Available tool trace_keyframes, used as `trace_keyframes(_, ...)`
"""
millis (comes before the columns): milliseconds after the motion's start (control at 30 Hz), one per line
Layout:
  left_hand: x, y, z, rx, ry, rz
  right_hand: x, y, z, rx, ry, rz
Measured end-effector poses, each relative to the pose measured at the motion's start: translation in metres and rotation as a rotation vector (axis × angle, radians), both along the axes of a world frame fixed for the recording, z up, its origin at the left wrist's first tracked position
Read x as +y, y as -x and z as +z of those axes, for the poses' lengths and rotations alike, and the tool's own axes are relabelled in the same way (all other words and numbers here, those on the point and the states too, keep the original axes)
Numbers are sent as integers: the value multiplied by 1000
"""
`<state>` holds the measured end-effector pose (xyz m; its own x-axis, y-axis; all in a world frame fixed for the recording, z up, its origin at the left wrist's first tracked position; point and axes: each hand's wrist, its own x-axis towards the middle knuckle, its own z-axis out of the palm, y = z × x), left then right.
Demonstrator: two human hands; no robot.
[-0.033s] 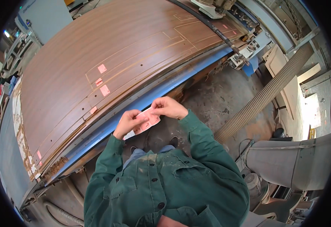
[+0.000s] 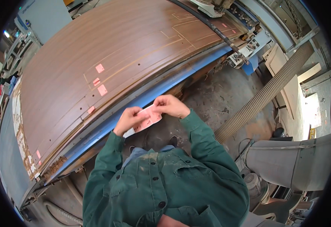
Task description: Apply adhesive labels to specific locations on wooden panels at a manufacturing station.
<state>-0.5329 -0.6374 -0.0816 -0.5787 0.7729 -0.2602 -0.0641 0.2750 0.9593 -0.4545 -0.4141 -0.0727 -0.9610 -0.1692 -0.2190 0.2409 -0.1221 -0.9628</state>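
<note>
Beside the desk's near edge, several pink labels (image 2: 99,68) already sit on the wood-grain panel (image 2: 109,56), while left hand (image 2: 127,119) and right hand (image 2: 172,106) pinch a pink label sheet (image 2: 147,119).

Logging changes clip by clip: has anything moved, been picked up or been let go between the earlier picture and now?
Nothing has visibly changed. The left hand and right hand hold the pink label sheet between them as before, in front of the green jacket. The pink stickers lie in the same spots on the brown wood-grain panel.
</note>
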Motion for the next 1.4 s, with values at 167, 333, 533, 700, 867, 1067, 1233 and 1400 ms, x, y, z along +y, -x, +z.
trace_keyframes(167, 116, -20, 16, 127, -81, -91, 117, -63, 9, 68, -48, -234)
trace_keyframes(333, 219, -47, 20, 39, -97, -171, 209, -115, 22, 97, -51, -329)
trace_keyframes(533, 279, -63, 15, -32, -142, -262, 258, -149, 23, 125, -32, -397)
trace_keyframes(700, 303, -62, 7, -20, -90, -281, 276, -157, 17, 89, -47, -437)
trace_keyframes(867, 317, -63, 5, -67, -88, -269, 290, -154, 10, 83, -34, -451)
trace_keyframes(1067, 322, -53, 4, -84, -43, -248, 297, -143, 4, 68, -44, -424)
trace_keyframes(1233, 323, -46, -13, -81, -69, -254, 300, -136, -6, 63, -39, -418)
trace_keyframes(1400, 326, -49, -19, 1, -78, -360, 297, -137, -13, 88, -53, -417)
